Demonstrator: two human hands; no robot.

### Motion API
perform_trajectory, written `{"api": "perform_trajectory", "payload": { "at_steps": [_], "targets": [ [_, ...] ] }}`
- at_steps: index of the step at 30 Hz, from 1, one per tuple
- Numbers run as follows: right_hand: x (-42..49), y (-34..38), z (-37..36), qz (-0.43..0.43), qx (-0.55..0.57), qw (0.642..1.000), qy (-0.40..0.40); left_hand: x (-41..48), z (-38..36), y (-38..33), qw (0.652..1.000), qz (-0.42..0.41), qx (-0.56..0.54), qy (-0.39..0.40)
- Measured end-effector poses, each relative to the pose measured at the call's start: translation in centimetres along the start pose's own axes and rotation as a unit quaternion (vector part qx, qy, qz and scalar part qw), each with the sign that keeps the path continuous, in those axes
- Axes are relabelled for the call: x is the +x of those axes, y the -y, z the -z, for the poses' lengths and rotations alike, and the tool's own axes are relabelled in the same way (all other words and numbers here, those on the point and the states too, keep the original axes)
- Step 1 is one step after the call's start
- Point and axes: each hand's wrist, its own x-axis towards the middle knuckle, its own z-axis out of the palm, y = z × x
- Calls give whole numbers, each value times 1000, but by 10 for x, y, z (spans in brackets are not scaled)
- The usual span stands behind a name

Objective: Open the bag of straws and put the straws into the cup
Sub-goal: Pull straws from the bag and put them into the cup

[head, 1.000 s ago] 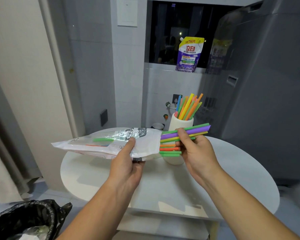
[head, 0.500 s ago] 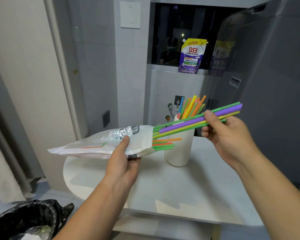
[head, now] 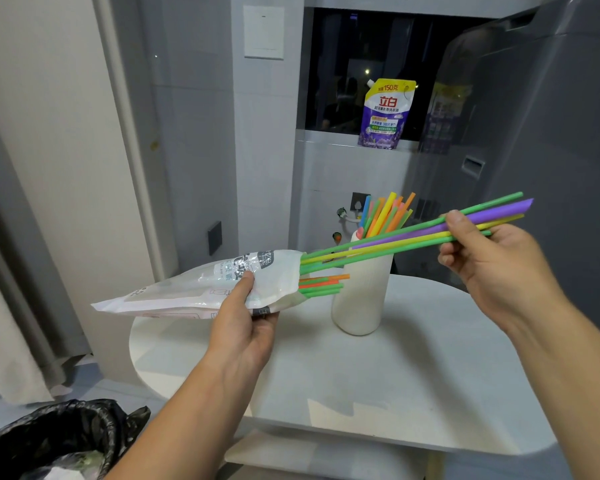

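Left hand [head: 243,327]: low centre of the frame, gripping the straw bag from beneath near its open end, with the thumb laid across the top of the plastic and the fingers curled under it.
Straw bag [head: 201,289]: printed clear-and-white plastic, held in the air at centre left above the table edge, lying almost level with its mouth facing right.
Right hand [head: 492,261]: right of centre, with the thumb and curled fingers pinching a bundle of long straws near their far end.
Bundle of long straws [head: 406,239]: green, purple and yellow, slanting up toward the right and crossing in front of the cup's rim. Their left ends reach the bag's mouth and seem to sit just inside it, though the glossy plastic makes that hard to confirm.
Short straw ends [head: 323,284]: orange and green, poking out of the bag's mouth below the bundle.
Cup [head: 361,299]: tall and white, standing on the table at centre.
Straws in the cup [head: 385,213]: yellow, orange, green, blue and pink, leaning upright.
Table [head: 413,382]: round and white, in the lower centre.
Bin [head: 49,441]: black liner, in the bottom left corner.
Detergent pouch [head: 387,114]: purple, standing on a ledge at upper centre.
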Motion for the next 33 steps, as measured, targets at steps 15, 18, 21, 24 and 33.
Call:
{"api": "perform_trajectory", "payload": {
  "at_steps": [15, 18, 21, 24, 33],
  "targets": [
    [16, 24, 24, 77, -47, 992, -86, 3, 2, 1, 1000, 3, 0, -15],
    [19, 28, 29, 89, -62, 989, -96, 3, 3, 2, 1000, 4, -1, -15],
    [19, 31, 31, 95, -79, 987, -106, 2, 3, 4, 1000, 7, -1, -15],
    [19, 32, 29, 96, -92, 985, -111, 1, 2, 6, 1000, 11, 3, -13],
    [18, 46, 30, 141, -175, 967, -122, 0, 2, 6, 1000, 17, 6, -13]
  ]
}}
